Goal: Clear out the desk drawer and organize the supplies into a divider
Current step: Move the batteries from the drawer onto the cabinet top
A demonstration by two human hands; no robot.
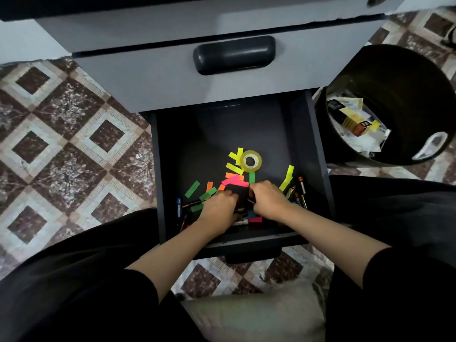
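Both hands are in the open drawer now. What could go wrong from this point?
The loose coloured strips lie scattered around the left hand and right hand; gathering by the handful might crumple them or leave some behind. The tape roll lies farther back and may be missed.

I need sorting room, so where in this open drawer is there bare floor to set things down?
The back half of the drawer is bare, down to the tape roll. A bare strip also runs beside its left wall, beyond the green flags. The front is crowded: left hand, right hand, markers.
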